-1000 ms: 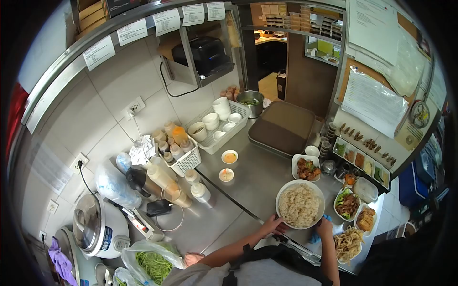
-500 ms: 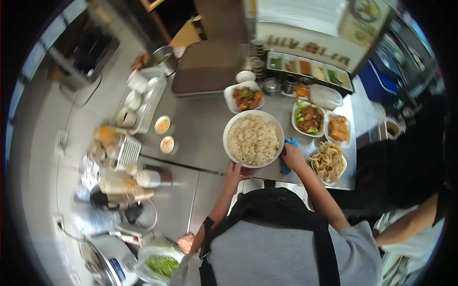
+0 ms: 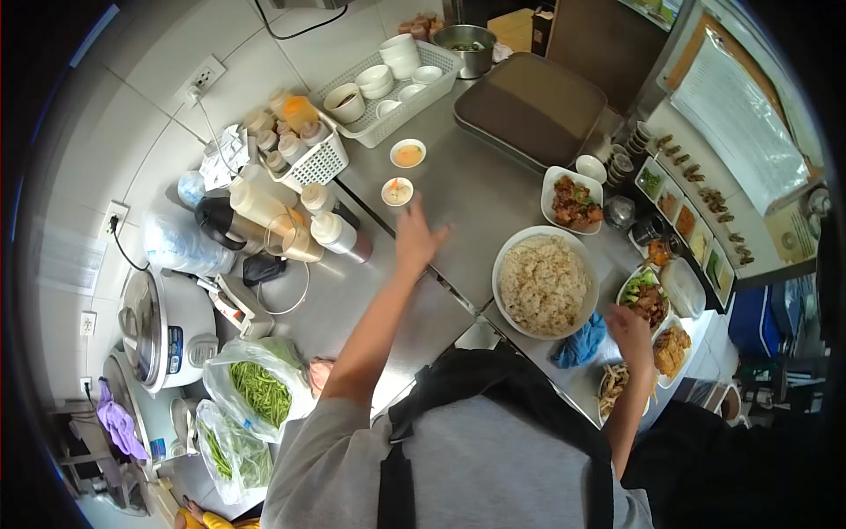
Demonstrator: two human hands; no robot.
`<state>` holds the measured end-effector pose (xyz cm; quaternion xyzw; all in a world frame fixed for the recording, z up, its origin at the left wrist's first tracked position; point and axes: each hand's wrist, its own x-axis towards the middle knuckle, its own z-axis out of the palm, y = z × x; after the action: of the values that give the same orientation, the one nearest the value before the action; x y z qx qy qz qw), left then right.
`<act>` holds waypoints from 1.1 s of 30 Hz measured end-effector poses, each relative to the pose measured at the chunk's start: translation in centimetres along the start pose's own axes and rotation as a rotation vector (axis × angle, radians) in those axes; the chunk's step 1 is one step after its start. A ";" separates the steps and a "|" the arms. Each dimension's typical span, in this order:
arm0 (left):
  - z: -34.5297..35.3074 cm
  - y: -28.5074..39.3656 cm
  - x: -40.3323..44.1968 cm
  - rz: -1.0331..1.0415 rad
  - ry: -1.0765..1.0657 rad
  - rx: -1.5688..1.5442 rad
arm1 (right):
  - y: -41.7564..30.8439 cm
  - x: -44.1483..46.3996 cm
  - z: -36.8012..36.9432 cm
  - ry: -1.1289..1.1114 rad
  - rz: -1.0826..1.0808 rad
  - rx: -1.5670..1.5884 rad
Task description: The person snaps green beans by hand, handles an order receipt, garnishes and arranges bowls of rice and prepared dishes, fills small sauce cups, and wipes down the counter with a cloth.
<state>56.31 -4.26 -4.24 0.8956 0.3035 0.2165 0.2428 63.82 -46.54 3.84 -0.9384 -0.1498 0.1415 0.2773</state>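
Left hand (image 3: pixel 417 240), right hand (image 3: pixel 631 335) moved — off rice bowl (image 3: pixel 499 284).

shredded food (image 3: pixel 613 382) partly hidden, posted sheet (image 3: pixel 737 132) illegible

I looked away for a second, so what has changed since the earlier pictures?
The left hand has let go of the round white rice bowl and moved forward and left, to the nearer small round white cup; contact is unclear. The right hand has released the crumpled blue cloth beside the bowl, moving right, near the white dish of meat and greens. The cup and dish stayed put.
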 end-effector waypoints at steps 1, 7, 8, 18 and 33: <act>0.2 -1.3 2.2 -0.046 0.044 0.072 | -0.1 0.9 0.1 0.018 -0.039 0.037; 1.5 -6.6 9.6 -0.280 -0.081 0.263 | -6.1 4.4 -0.7 0.025 -0.120 0.238; 1.8 -7.6 10.1 -0.276 -0.075 0.263 | -6.8 4.8 -0.9 0.015 -0.099 0.248; -2.7 -3.8 19.9 -0.069 0.295 0.018 | 2.7 15.0 -1.9 0.349 -0.027 0.329; 8.8 -4.5 43.2 0.436 -0.196 0.726 | 6.5 26.6 -7.2 0.564 0.003 -0.127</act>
<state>90.21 24.20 -3.31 0.9823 0.1391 0.0561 -0.1118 92.02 -45.62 1.17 -0.9564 -0.0740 -0.1344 0.2487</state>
